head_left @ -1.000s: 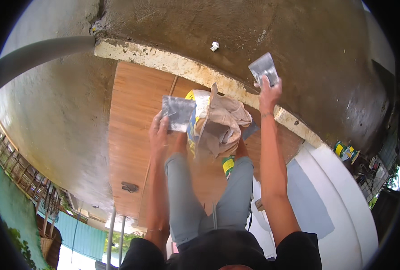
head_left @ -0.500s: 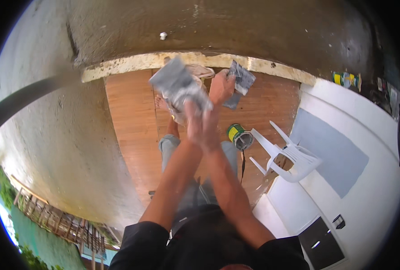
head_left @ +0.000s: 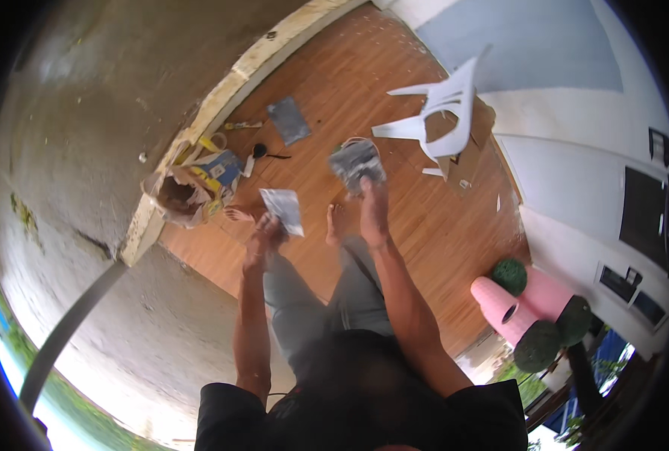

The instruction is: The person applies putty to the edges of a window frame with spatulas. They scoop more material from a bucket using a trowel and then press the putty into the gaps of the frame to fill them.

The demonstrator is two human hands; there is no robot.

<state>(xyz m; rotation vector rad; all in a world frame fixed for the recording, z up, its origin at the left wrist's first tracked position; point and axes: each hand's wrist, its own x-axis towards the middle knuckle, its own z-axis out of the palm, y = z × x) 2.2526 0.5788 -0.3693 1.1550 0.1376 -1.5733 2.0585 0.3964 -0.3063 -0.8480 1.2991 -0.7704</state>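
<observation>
My left hand (head_left: 265,239) is closed on a thin square grey sheet (head_left: 282,210), which catches the light and points away from me. In my right hand (head_left: 374,213), fingers closed at its near edge, is another flat grey sheet (head_left: 356,164) with pale and dark smears. Behind this sheet, the round rim of a can (head_left: 359,140) shows; the rest of the can is hidden. A third grey sheet (head_left: 288,121) lies on the wood-patterned floor, beyond my hands.
An open paper sack (head_left: 188,197) stands by the low ledge (head_left: 212,96) on the left. Near it lie a brush (head_left: 244,125) and a dark round tool (head_left: 259,150). A white plastic chair (head_left: 449,105) lies tipped over at the right. Pink planters (head_left: 509,308) stand lower right.
My hands, crossed close together before, are now apart, each with a grey sheet. The view has turned, bringing the sack and the pink planters into sight.
</observation>
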